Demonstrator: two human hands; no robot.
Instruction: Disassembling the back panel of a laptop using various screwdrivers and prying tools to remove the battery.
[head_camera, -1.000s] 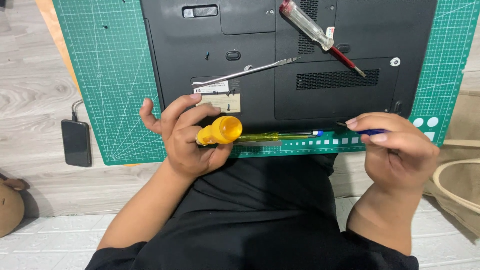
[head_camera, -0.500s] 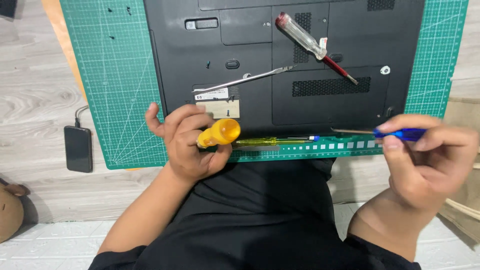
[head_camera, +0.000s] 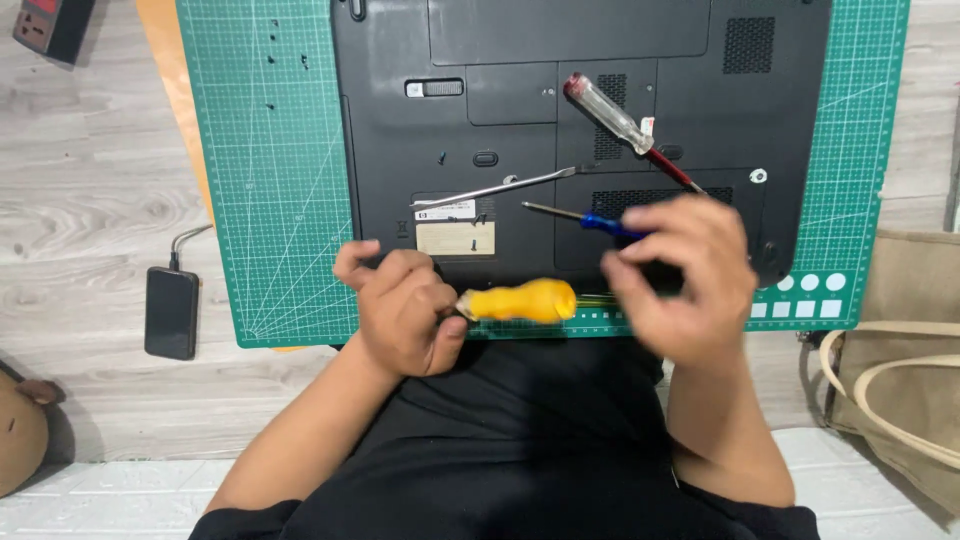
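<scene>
Left hand (head_camera: 405, 310) on yellow screwdriver (head_camera: 520, 300) — right hand (head_camera: 685, 275) holds blue screwdriver (head_camera: 585, 220)

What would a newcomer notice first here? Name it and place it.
The black laptop lies underside up on the green cutting mat, with a clear-handled screwdriver and a metal pry tool on it. The left hand grips a yellow-handled screwdriver; the right hand holds a small blue screwdriver.

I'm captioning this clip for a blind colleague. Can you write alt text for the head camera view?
Seen from above, the right hand holds a small blue-handled screwdriver over an upturned black laptop on a green cutting mat, while the left hand holds a yellow-handled screwdriver. A clear-handled screwdriver and a metal pry tool lie on the laptop.
</scene>
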